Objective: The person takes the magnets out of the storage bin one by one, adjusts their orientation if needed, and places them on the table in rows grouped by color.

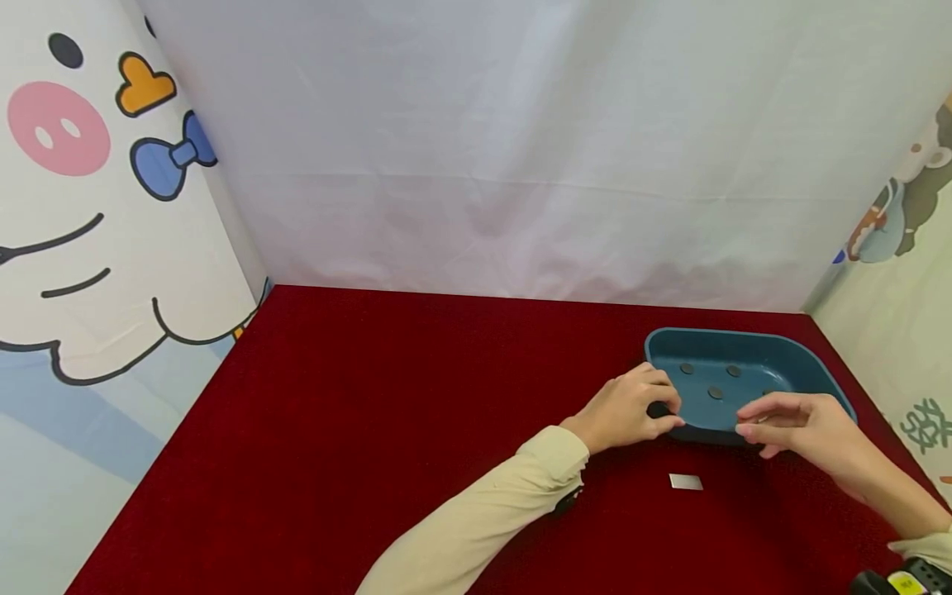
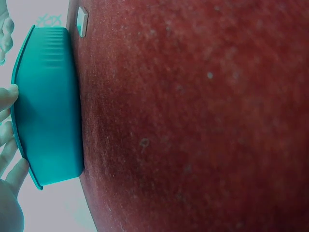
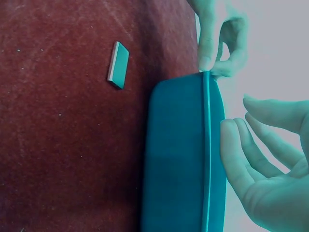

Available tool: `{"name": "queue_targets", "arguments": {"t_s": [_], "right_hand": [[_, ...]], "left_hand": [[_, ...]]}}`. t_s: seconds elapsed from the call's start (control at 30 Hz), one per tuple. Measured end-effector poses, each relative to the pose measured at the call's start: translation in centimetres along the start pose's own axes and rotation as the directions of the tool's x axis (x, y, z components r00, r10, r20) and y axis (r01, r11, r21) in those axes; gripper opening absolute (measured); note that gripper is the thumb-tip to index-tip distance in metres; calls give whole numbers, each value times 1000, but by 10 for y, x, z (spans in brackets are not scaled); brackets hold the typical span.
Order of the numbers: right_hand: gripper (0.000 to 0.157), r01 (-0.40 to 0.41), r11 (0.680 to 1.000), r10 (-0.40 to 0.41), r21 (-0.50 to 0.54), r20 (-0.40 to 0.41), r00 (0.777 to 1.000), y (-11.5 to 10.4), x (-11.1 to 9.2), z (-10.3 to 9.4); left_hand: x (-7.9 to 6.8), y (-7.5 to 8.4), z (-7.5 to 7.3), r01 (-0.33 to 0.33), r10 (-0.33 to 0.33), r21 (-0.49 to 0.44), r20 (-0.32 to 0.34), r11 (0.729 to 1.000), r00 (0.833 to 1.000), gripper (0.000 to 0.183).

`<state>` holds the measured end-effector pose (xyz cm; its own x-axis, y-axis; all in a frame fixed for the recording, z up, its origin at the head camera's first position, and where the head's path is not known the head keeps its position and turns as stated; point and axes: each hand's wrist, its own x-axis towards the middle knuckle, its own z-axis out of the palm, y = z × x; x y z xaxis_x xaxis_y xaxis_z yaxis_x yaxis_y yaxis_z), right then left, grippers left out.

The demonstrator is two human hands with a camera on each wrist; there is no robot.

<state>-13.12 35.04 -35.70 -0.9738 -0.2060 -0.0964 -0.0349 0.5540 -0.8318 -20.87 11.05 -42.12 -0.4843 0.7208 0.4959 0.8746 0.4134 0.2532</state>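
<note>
A blue plastic basin (image 1: 744, 334) rests on the red cloth at the right in the head view, with several small grey round spots on its floor. My left hand (image 1: 628, 409) pinches the rim at the near left corner between thumb and fingers; the right wrist view shows this grip from the side. By the near rim, farther right, hovers my right hand (image 1: 806, 430). Its fingers (image 3: 234, 145) are loosely bent and apart from the thumb, with nothing visible between them. A small silvery rectangular tile (image 1: 686, 482) lies flat on the cloth in front of the basin.
Red cloth (image 1: 416, 397) covers the table and stretches left of the basin. Behind it hangs a white curtain (image 1: 483, 149). Printed cartoon panels stand at the left and right sides, the right one close to the basin.
</note>
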Motion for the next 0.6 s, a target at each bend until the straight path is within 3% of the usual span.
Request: {"name": "queue_targets", "arguments": {"t_s": [0.6], "right_hand": [[15,-35,999,35,-11,-45,998,6,11,-17]], "left_hand": [[0,0,-1,-8,8,-2,11,1000,1000,10]]}}
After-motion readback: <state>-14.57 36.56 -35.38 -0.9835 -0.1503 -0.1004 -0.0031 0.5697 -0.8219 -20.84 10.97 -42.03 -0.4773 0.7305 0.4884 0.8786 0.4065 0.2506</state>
